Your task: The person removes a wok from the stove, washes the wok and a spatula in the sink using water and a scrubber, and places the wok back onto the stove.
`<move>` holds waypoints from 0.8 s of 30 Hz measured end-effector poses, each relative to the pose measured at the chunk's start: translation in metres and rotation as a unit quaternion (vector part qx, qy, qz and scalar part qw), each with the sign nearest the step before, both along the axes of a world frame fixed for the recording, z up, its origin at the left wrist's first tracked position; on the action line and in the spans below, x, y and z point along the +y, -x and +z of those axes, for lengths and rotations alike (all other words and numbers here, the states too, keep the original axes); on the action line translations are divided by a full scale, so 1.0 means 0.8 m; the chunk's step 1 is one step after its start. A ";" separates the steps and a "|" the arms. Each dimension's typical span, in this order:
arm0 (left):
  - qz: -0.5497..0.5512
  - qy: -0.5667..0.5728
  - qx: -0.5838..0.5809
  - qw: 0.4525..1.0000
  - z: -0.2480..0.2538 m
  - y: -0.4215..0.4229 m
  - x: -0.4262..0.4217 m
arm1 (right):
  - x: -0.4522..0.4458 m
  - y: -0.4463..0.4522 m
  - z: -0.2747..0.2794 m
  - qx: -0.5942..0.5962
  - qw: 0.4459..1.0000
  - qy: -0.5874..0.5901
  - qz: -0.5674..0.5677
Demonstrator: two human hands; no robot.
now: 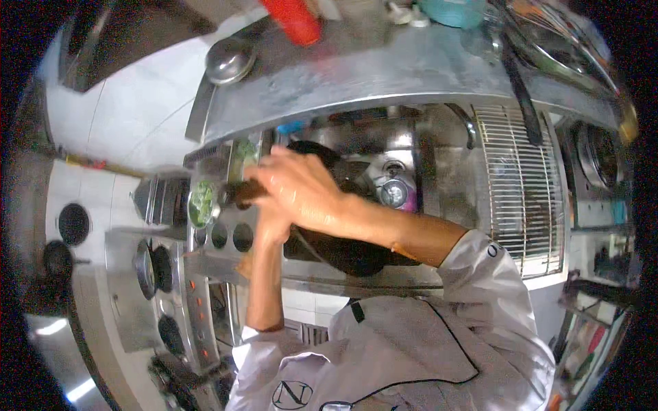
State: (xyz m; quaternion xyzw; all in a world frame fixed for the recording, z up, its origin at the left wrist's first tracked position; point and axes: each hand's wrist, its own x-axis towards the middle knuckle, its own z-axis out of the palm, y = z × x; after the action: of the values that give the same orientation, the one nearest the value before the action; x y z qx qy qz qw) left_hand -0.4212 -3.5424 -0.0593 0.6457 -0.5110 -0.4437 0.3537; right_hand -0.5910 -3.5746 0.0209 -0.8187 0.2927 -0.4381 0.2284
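In the head view my right hand (pixel 301 188), its skin wet and shiny, reaches in from the right and crosses over my left hand (pixel 271 222). Most of my left hand, fingers included, is hidden underneath. The right fingers are curled and slightly blurred. From between the hands a dark handle (pixel 236 194) sticks out to the left. Behind and below them lies a large dark pan (pixel 356 257) over the steel sink; the join between handle and pan is covered. A small metal cup (pixel 393 194) stands in the sink, just right of the pan.
A wire rack (pixel 521 188) lies right of the sink. Along the back runs a steel shelf (pixel 384 68) with a metal bowl (pixel 231 60) and a red bottle (pixel 295 20). Chopped greens fill a container (pixel 201 204) at left. Several pans (pixel 145 268) sit on the stove further left.
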 end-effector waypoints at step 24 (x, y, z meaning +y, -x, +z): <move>0.285 0.012 0.366 0.886 -0.016 0.091 -0.094 | -0.058 0.275 -0.211 0.130 0.908 -0.218 -0.334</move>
State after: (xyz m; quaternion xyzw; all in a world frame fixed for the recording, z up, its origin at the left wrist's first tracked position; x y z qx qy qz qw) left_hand -0.4943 -3.6174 -0.0723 0.5508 -0.1444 -0.5223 0.6348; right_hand -0.8107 -3.6209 -0.1476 -0.6529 0.6643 -0.3035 0.2009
